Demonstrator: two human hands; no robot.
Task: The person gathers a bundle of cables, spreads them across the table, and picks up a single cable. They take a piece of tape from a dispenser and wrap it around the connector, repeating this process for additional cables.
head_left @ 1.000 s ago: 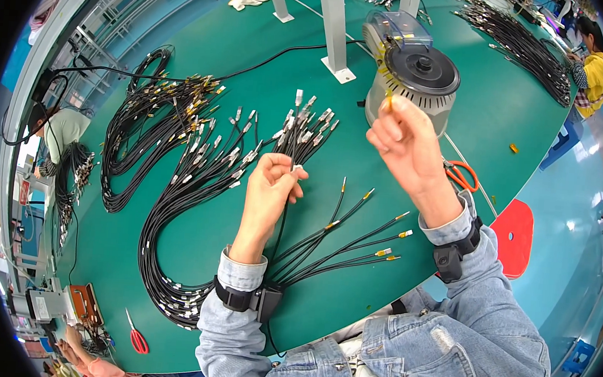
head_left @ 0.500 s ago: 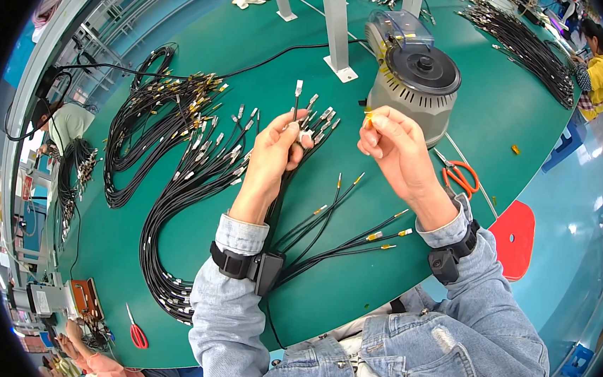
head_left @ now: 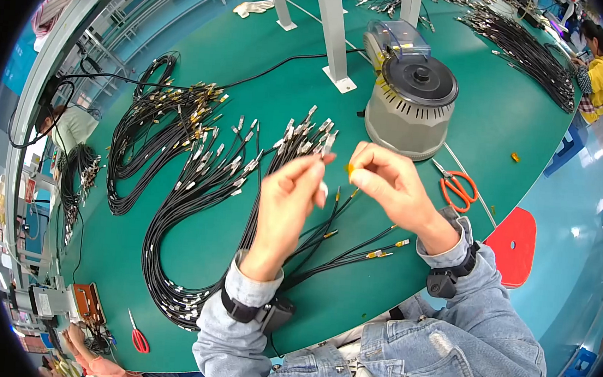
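My left hand is raised over the middle of the table, its thumb and fingers pinched together. A silver connector rises just past its fingertips, on the end of a black cable that the fingers mostly hide. Close by on the right, my right hand pinches a small piece of amber tape between thumb and forefinger. The two hands are a short gap apart. Behind my left hand lies a bundle of black cables with silver connector ends. Several cables with yellow-wrapped ends lie beneath my hands.
A round grey tape dispenser with a black top stands beyond my right hand. Orange-handled scissors lie beside it, red-handled ones at the lower left. More cables lie left. Metal posts rise behind. Other people work around.
My left hand has come down and right, turning toward the right hand; the connector it held upright is now beside the tape. My right hand has moved slightly left and down with the tape.
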